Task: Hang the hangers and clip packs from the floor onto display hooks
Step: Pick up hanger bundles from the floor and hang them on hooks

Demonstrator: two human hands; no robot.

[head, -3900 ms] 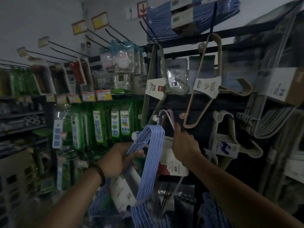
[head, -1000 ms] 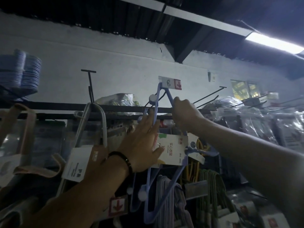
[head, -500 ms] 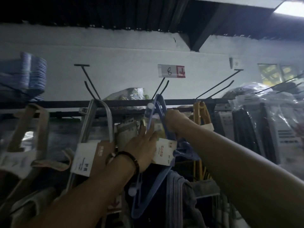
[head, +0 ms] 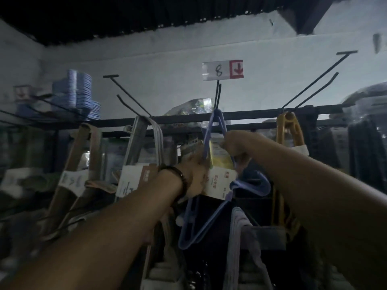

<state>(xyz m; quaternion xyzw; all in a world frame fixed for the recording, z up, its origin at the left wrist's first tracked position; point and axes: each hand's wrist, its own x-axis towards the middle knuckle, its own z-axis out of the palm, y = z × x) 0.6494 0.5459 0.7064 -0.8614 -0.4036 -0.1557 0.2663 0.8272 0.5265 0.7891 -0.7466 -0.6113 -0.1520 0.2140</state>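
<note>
A bundle of blue hangers (head: 201, 225) with a white label card hangs by its upper corner from the black display hook (head: 217, 97) under the tag marked 8. My right hand (head: 234, 147) grips the bundle's upper right arm just below the hook. My left hand (head: 194, 176), a dark bracelet on its wrist, holds the bundle's left arm at the label card. The fingers of both hands are partly hidden behind the hangers and card.
A black rail (head: 251, 116) carries the hooks. A grey hanger pack (head: 146, 143) hangs to the left and a beige one (head: 83, 155) further left. Yellow hangers (head: 290, 130) hang to the right. Bare hooks (head: 129, 97) angle up on both sides. Blue hangers (head: 79, 91) are stacked up left.
The blue hanger bundle slid back along the hook toward the rail, both hands going with it. My view came closer to the rack.
</note>
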